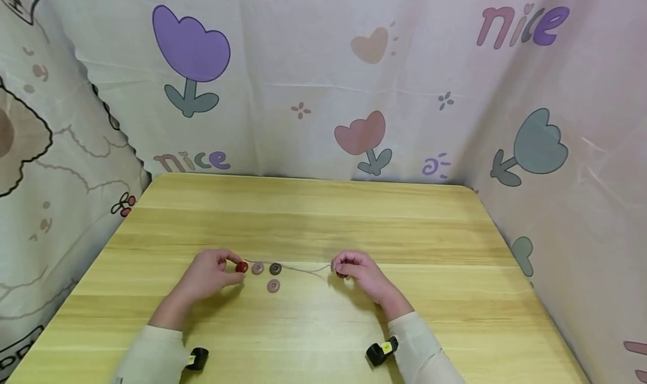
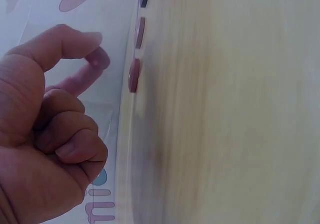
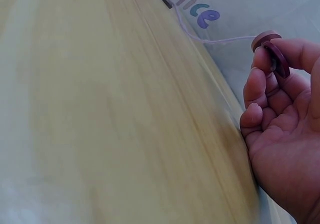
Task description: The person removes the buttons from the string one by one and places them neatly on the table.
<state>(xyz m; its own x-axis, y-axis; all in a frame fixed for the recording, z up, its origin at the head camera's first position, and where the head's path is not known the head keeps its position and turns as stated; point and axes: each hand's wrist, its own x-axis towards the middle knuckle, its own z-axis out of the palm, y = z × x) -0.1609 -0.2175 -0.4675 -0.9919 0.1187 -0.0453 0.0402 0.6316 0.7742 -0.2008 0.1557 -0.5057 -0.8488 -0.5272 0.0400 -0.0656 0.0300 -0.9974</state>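
In the head view, my left hand (image 1: 208,274) is beside a red button (image 1: 241,266). Its thumb and index finger are spread, with the other fingers curled. The left wrist view shows a gap between the fingertips and the red button (image 2: 134,75). My right hand (image 1: 365,274) pinches a dark red button (image 3: 277,61), mostly covered by fingers in the head view. Against it sits a pinkish button (image 3: 265,37), which a thin pale cord (image 3: 220,41) reaches. On the table, the cord runs left past a dark button (image 1: 275,269) and a mauve button (image 1: 257,268).
Another mauve button (image 1: 273,286) lies in front of the row on the wooden table (image 1: 313,221). Printed curtains (image 1: 293,47) stand behind and at both sides. Black wrist cameras (image 1: 198,359) hang at both cuffs.
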